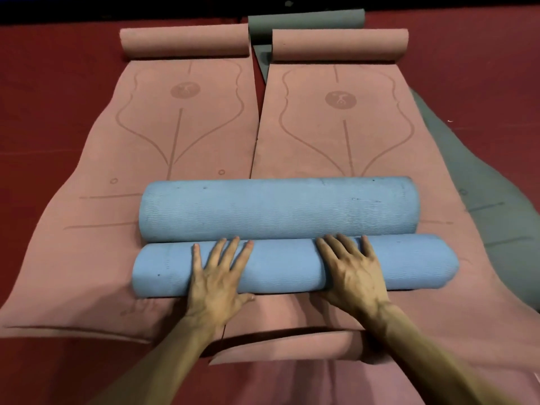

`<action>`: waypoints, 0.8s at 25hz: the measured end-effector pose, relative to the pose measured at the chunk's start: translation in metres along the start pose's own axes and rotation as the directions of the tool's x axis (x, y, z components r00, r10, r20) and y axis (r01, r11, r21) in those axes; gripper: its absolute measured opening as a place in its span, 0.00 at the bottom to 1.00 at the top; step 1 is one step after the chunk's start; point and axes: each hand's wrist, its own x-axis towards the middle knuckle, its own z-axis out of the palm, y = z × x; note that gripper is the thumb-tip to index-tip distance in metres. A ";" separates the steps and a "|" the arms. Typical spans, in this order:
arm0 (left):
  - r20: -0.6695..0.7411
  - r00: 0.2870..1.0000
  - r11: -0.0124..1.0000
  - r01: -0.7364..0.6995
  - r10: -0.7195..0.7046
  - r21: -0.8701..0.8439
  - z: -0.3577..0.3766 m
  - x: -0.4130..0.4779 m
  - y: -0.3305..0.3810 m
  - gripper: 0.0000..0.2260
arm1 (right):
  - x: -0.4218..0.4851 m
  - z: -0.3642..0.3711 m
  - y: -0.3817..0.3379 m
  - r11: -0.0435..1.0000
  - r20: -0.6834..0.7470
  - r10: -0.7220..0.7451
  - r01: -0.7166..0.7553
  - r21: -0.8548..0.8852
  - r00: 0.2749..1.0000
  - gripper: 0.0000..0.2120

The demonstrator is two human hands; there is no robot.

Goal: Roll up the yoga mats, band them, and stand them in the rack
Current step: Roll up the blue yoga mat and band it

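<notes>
Both hands (214, 277) (355, 273) flat atop nearer blue roll (280, 268), seemingly against farther roll (277, 209).

Deep red floor (52, 118) right across the view, a flat, matte surface. At the far edge runs a dark strip (117, 7), nearly black with a hint of blue; whether it is wall or skirting is hard to tell. A tiny pale fleck (450, 121) lies on the red at right. The light is dim, warm and even, with soft shadows.

grey mat (479, 200) mostly under the right pink mat (344, 141), forearms (152, 361) cut by bottom edge
</notes>
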 end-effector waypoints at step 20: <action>0.250 0.964 0.987 -0.054 0.092 -0.154 -0.020 -0.005 -0.010 0.65 | 0.006 -0.033 -0.012 0.990 0.440 0.026 -0.084 0.112 0.897 0.72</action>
